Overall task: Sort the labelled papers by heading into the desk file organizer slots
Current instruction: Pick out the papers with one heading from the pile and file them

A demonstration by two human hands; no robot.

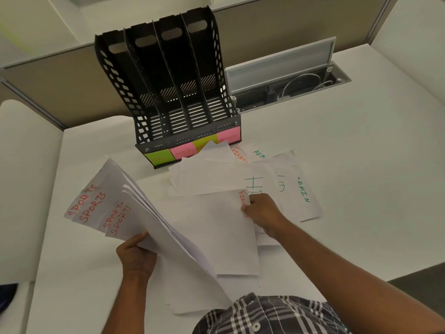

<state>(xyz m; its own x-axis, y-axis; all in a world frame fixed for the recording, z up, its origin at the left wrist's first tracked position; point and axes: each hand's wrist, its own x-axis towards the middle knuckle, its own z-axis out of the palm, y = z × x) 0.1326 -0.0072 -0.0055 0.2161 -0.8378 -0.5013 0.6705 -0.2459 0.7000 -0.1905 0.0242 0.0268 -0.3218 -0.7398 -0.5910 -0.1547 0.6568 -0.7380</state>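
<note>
White papers fronting black organizer

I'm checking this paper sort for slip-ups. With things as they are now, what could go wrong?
1. The left hand grips the fanned SPORTS sheets by one end only; they might slide apart or drop.
2. The right hand pinches a sheet headed in red lying among overlapping loose papers; lifting it may drag neighbours along.
3. Those papers cover some slot labels on the organizer, inviting misfiling.
</note>
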